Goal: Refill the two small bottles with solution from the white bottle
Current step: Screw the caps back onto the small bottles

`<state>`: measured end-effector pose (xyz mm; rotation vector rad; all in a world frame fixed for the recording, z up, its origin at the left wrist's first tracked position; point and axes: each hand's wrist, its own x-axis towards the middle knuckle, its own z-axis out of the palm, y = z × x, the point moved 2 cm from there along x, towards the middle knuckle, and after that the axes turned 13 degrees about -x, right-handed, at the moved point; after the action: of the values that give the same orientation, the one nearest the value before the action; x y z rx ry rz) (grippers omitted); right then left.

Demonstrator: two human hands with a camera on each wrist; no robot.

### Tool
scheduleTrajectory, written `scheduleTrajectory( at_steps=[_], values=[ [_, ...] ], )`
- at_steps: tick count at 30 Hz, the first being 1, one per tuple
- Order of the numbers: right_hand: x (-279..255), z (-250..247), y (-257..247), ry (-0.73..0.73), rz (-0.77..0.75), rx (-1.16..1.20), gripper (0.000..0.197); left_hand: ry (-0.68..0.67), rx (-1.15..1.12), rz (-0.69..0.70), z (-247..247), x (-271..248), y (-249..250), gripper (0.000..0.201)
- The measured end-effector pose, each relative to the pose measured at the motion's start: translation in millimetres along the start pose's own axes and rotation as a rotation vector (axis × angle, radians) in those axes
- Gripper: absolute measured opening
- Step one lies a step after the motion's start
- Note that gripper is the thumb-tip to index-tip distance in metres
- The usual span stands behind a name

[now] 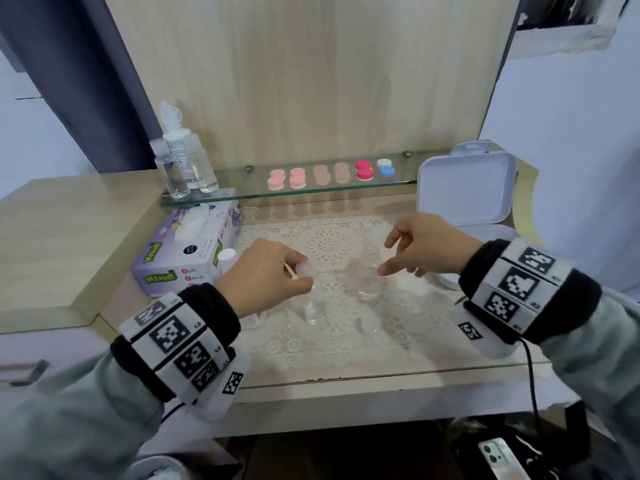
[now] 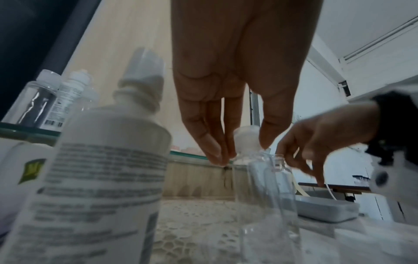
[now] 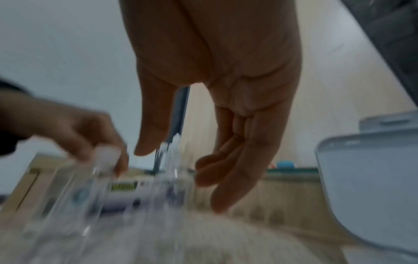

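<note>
Two small clear bottles stand on the lace mat (image 1: 332, 344). My left hand (image 1: 304, 276) pinches a white cap (image 1: 304, 268) at the top of the nearer small bottle (image 1: 315, 308); I cannot tell whether the cap sits on the neck. In the left wrist view the fingers (image 2: 214, 151) grip that cap (image 2: 246, 138). The other small bottle (image 1: 367, 271) has an uncapped neck (image 2: 277, 160). My right hand (image 1: 388, 254) hovers with spread fingers round its top and holds nothing. The large white bottle (image 2: 101, 178) stands to the left, mostly hidden behind my left hand in the head view.
A purple tissue box (image 1: 180, 258) lies at the left. The glass shelf (image 1: 242, 197) carries more bottles (image 1: 183, 164) and several coloured lens cases (image 1: 364, 169). An open white case (image 1: 464, 188) stands at the right. A small clear cap (image 1: 371, 324) lies on the mat.
</note>
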<state>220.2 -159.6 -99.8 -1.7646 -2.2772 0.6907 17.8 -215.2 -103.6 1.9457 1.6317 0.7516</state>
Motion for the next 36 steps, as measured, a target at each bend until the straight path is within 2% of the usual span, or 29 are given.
scheduleTrajectory(
  at_steps=[2,4,6,9,11,13,14,17,21,23,25,28,32,34,36],
  values=[
    [7,11,6,-0.046,0.019,-0.061,0.063,-0.016,0.011,-0.009,1,2,2,0.023],
    [12,22,8,-0.053,0.004,-0.066,0.068,-0.034,0.029,-0.012,2,3,4,0.026],
    [15,28,7,-0.017,-0.021,-0.048,0.058,-0.053,0.038,-0.021,4,4,5,0.033],
    [16,28,5,0.048,-0.032,-0.008,0.040,-0.062,0.082,-0.003,5,6,1,0.059],
    [13,22,6,0.085,-0.036,0.047,0.035,0.026,0.092,0.119,4,6,5,0.063],
    [7,17,11,0.099,-0.036,0.105,0.028,0.104,0.072,0.303,4,2,18,0.050],
    [4,15,14,0.104,-0.037,0.110,0.025,0.088,0.068,0.364,7,1,27,0.041],
    [-4,11,25,0.134,-0.037,0.127,0.025,-0.113,0.102,0.404,26,-2,50,0.028],
    [-16,8,36,0.134,-0.026,0.271,0.024,-0.406,0.280,0.290,69,6,50,0.035],
    [-22,8,42,0.122,-0.033,0.333,0.028,-0.473,0.380,0.226,86,10,40,0.036],
    [-27,9,47,0.121,-0.054,0.357,0.029,-0.484,0.417,0.193,94,12,33,0.031],
    [-32,11,52,0.122,-0.062,0.397,0.026,-0.426,0.348,0.193,92,15,32,0.030],
    [-38,19,49,0.108,-0.111,0.492,0.019,-0.200,0.069,0.206,65,19,50,0.030],
    [-38,22,45,0.091,-0.139,0.510,0.033,-0.034,-0.062,0.201,47,22,56,0.030],
    [-36,24,41,0.088,-0.148,0.498,0.040,0.074,-0.166,0.190,35,23,59,0.028]
  ],
)
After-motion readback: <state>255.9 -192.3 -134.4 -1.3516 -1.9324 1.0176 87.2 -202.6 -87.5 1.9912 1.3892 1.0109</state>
